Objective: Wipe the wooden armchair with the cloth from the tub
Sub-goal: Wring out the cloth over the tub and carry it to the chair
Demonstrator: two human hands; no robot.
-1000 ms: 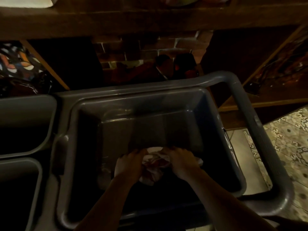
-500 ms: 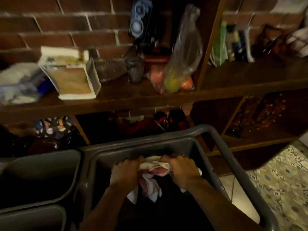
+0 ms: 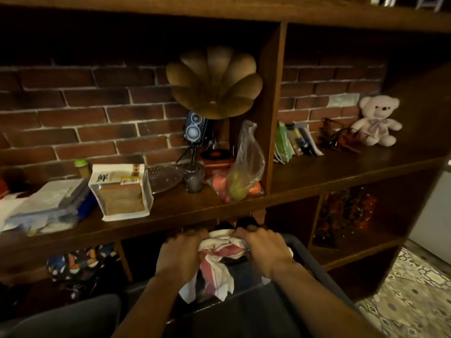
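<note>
Your left hand and right hand each had fingers clenched on the bunched white-and-pink striped cloth, held above the grey plastic tub.

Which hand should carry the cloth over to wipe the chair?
Either could: the left hand and the right hand both grip the bunched cloth above the grey tub. Slight edge to the left, since the hanging part drops beside it. The armchair is not in view.
</note>
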